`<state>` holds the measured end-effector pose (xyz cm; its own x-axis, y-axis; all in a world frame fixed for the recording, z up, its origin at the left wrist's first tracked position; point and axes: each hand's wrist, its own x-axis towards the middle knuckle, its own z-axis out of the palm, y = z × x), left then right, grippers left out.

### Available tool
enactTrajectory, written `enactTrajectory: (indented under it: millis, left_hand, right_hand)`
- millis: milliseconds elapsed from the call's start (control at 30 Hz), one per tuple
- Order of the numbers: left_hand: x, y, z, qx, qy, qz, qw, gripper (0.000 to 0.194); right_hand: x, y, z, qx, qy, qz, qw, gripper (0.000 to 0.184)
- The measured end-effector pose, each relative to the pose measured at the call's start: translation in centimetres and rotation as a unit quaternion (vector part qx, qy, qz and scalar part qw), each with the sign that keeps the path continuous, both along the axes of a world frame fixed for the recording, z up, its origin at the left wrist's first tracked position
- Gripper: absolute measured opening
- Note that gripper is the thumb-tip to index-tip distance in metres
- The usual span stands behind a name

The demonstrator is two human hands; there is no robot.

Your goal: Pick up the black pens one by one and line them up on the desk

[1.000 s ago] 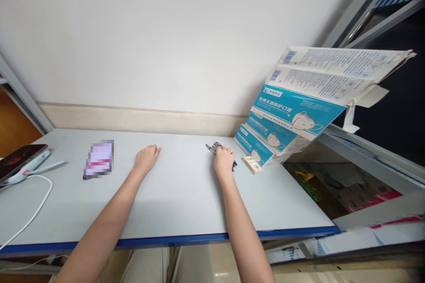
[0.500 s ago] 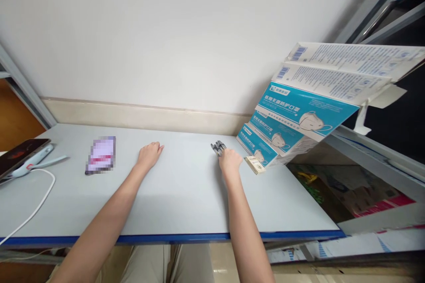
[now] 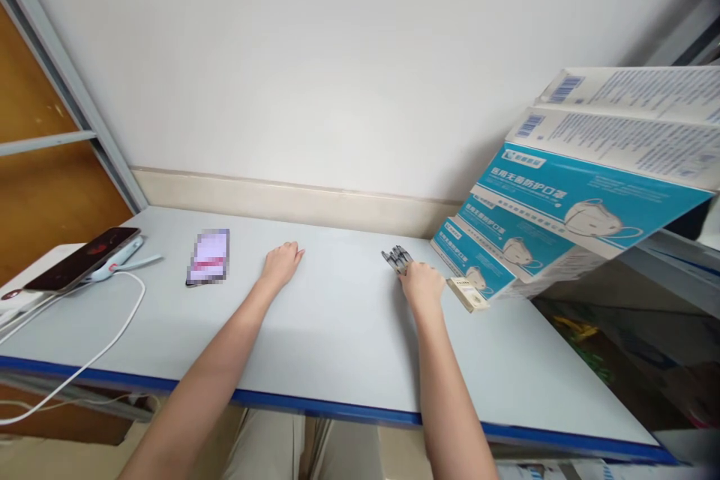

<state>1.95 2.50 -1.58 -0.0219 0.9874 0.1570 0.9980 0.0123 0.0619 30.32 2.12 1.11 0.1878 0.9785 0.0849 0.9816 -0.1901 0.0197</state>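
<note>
My right hand is wrapped round a bundle of several pens. Their dark and clear ends stick out past the fingers toward the wall, while the rest is hidden in the palm. Resting on the pale tabletop, my left hand is curled into a loose fist with nothing showing in it. Just right of the pens and my right hand lies a small cream box. To the left of my left hand is a phone with a blurred-out screen.
Blue-and-white face mask cartons stand at the right against the wall. On the left, a dark phone lies on a pale blue device, with a white cable trailing over the blue table edge.
The view has swung left, so the table's contents appear farther right. Both hands keep their places on the table, the right still gripping the pens.
</note>
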Motion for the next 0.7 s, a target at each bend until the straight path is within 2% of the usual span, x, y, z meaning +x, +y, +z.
enactTrajectory:
  millis: [100, 200, 300, 367, 467, 600, 700]
  left_hand:
    - [0.1, -0.2, -0.1, 0.028, -0.016, -0.019, 0.999, 0.031]
    - [0.8, -0.6, 0.0, 0.129, -0.021, -0.109, 0.985, 0.029]
    - [1.9, -0.9, 0.1, 0.237, 0.031, -0.221, 0.945, 0.04]
    - [2.6, -1.1, 0.2, 0.266, 0.069, -0.276, 0.921, 0.039]
    - [2.9, -1.3, 0.3, 0.233, 0.095, -0.309, 0.917, 0.024]
    - [2.5, -1.3, 0.7, 0.178, 0.072, -0.287, 0.938, 0.022]
    - [2.4, -1.4, 1.0, 0.163, 0.053, -0.281, 0.944, 0.023]
  right_hand:
    - [0.0, 0.1, -0.4, 0.028, -0.011, 0.038, 0.999, 0.019]
    - [-1.2, 0.0, -0.3, 0.077, 0.006, 0.096, 0.992, 0.021]
    - [-3.2, -0.3, -0.2, 0.055, 0.122, 0.176, 0.975, 0.023]
    - [-4.5, -0.4, -0.6, -0.003, 0.245, 0.248, 0.937, 0.024]
    - [-5.7, -0.1, -1.7, -0.033, 0.379, 0.305, 0.873, 0.028]
    - [-5.8, 0.9, -3.1, -0.018, 0.494, 0.316, 0.81, 0.034]
    - [-5.5, 1.1, -3.1, -0.039, 0.526, 0.324, 0.786, 0.036]
